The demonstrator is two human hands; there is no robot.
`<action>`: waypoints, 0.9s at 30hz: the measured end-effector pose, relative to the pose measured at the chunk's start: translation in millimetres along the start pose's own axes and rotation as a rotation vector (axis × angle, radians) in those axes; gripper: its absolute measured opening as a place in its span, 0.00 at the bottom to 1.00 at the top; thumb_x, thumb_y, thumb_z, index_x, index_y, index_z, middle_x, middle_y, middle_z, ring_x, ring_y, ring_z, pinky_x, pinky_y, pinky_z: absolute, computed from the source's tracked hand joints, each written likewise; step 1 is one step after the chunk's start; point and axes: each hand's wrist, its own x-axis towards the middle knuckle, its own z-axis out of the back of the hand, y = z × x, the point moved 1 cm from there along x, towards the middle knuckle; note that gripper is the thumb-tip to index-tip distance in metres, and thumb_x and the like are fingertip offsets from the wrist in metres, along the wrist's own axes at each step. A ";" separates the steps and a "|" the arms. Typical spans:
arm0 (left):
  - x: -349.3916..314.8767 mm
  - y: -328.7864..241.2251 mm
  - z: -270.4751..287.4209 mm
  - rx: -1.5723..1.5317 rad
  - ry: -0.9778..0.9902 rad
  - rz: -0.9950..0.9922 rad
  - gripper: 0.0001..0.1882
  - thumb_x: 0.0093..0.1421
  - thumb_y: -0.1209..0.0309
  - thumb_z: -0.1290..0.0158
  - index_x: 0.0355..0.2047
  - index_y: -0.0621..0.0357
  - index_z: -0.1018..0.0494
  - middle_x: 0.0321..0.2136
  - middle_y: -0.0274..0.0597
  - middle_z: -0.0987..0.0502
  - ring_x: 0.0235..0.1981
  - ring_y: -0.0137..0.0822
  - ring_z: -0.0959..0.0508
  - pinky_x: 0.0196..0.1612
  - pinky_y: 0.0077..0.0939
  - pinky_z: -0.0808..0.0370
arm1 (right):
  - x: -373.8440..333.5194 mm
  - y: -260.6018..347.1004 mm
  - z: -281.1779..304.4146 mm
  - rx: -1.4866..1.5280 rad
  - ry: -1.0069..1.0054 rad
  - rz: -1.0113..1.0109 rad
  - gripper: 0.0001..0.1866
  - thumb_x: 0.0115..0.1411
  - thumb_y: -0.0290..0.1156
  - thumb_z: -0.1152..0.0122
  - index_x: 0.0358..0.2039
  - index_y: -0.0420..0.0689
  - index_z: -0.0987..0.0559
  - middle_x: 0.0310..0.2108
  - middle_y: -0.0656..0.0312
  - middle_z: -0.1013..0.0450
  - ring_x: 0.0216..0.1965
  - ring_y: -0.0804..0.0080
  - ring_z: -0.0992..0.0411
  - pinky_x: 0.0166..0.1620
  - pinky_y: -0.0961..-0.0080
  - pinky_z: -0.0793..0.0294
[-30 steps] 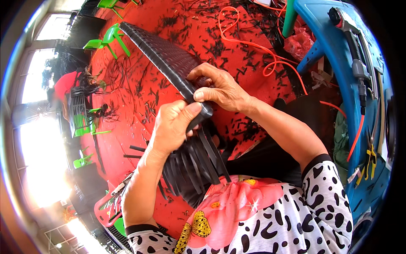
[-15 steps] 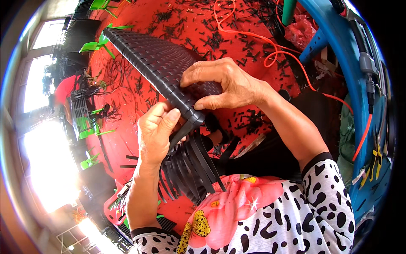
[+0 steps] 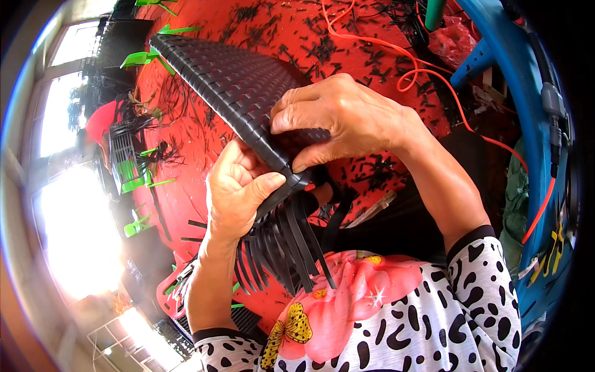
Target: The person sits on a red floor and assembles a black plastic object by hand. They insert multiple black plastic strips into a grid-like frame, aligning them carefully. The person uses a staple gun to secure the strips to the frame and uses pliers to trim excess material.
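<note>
Right hand (image 3: 350, 115): thumb and fingers apart, tips touching dark woven piece (image 3: 226, 74) around its near corner. Left hand (image 3: 232, 192): clamped on same edge, just left of right thumb. Piece slants far-left from fingers; loose black strips (image 3: 282, 242) hang near. Apparently edge-finishing step; next move likely calls for steady left hold, right fingers pressing corner snug.
</note>
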 end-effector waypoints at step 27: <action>12.9 -5.1 -1.6 0.095 -0.142 -0.100 0.24 0.55 0.80 0.44 0.50 0.74 0.40 0.38 0.49 0.25 0.38 0.32 0.23 0.42 0.23 0.23 | -9.0 -37.9 -30.1 0.583 -0.178 -0.152 0.16 0.49 0.36 0.30 0.34 0.39 0.20 0.35 0.60 0.26 0.41 0.71 0.28 0.45 0.76 0.30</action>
